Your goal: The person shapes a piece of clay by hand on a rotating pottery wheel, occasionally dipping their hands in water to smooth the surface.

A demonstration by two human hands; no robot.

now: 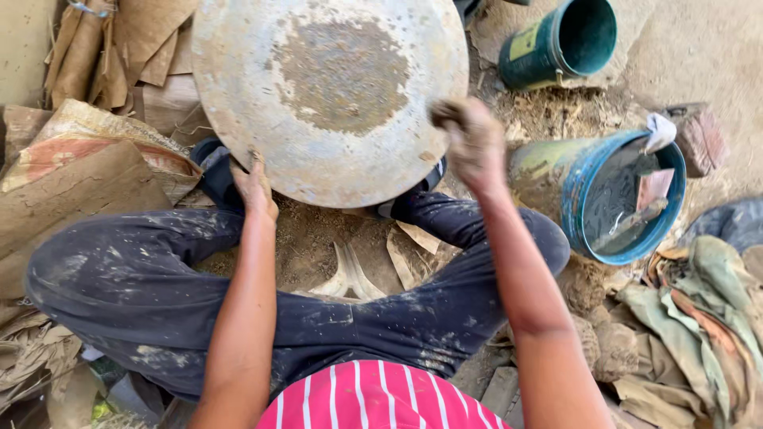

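A large round disc point(330, 95), pale grey with a brown patch of clay at its middle, lies in front of my crossed legs. My left hand point(254, 187) grips its near-left rim, fingers tucked under the edge. My right hand point(470, 141), caked in mud, is closed on the disc's right rim. My dark trousers are spattered with clay.
A blue bucket point(574, 202) of grey slurry with tools in it stands at the right. A dark green bucket point(556, 44) lies tipped at the back right. Cardboard and sacks point(79, 159) pile up at the left, rags point(699, 318) at the right, clay lumps point(616, 349) beside my knee.
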